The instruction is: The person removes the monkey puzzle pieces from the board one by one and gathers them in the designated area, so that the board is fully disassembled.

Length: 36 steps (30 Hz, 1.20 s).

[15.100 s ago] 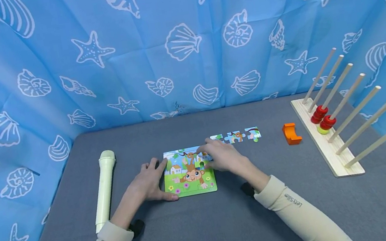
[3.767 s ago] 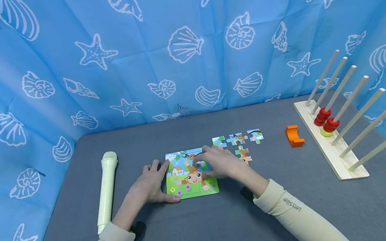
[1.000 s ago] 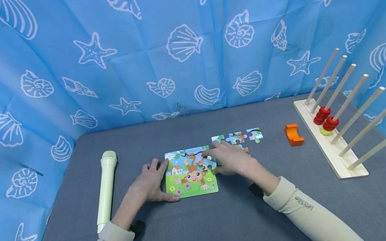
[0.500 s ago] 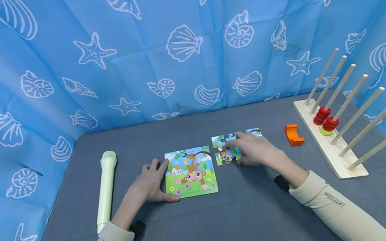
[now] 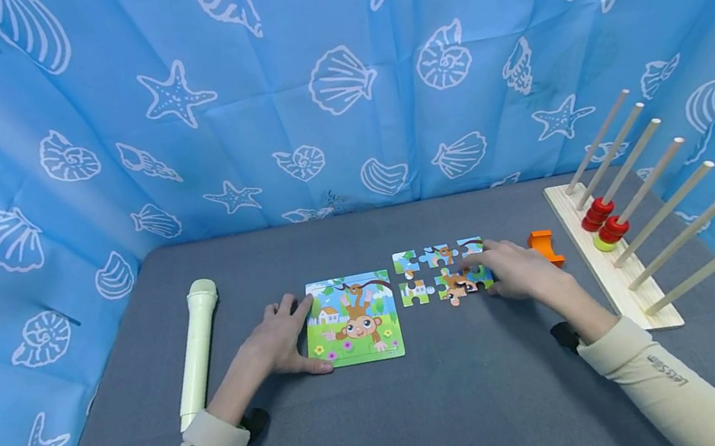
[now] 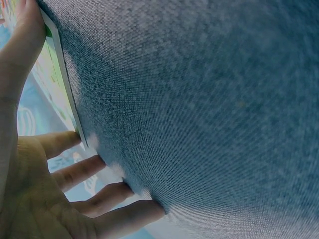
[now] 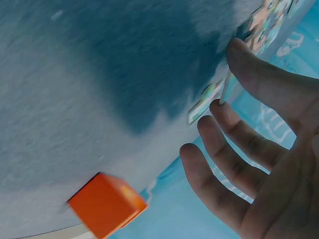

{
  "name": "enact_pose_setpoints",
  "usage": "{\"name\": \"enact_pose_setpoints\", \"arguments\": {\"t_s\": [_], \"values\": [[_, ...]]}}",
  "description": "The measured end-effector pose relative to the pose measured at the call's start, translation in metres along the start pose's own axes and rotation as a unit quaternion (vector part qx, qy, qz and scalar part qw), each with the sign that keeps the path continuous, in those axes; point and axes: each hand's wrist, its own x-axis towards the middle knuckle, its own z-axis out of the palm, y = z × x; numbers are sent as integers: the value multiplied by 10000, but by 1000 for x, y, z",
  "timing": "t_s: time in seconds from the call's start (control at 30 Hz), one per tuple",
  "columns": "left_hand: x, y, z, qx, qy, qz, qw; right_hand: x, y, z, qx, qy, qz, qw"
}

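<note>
My left hand (image 5: pixel 278 340) rests at the left side of a monkey-picture puzzle board (image 5: pixel 356 350). Its thumb touches the lower left corner and its index finger the upper left; the left wrist view shows the other fingers spread straight on the cloth. My right hand (image 5: pixel 517 272) pinches a puzzle piece (image 5: pixel 481 278) between thumb and index finger, close over the table. Beside it lie a monkey-face piece (image 5: pixel 453 284) and a house piece (image 5: pixel 413 293). A row behind holds a leaf piece (image 5: pixel 404 259), a brown-animal piece (image 5: pixel 440 255) and a branch piece (image 5: pixel 469 243).
A pale green microphone-shaped tube (image 5: pixel 197 355) lies left of my left arm. An orange arch block (image 5: pixel 545 247) sits just beyond my right hand. Farther right stands a wooden peg rack (image 5: pixel 612 258) with several red rings and a yellow-green one. A blue shell-print curtain (image 5: pixel 344 132) hangs behind.
My right hand has moved right from the board's right edge, past the loose pieces, carrying a puzzle piece to the right end of their front row. My left hand has stayed at the board.
</note>
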Motion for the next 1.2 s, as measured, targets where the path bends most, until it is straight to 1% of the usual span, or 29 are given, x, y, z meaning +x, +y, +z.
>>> {"name": "enact_pose_setpoints", "arguments": {"t_s": [0.13,0.33,0.63,1.0,1.2], "values": [[0,0,0,-1,-5,-2,10000,-1,8,2,-18,15,20,10000],[0,0,0,-21,28,31,10000,-1,12,4,34,-11,12,10000],[1,0,0,-12,20,40,10000,-3,9,9,201,41,182,9996],[1,-1,1,-37,3,39,10000,-4,4,8,177,233,189,9994],[0,-1,2,-25,13,33,10000,-7,-7,4,284,389,-15,9988]]}}
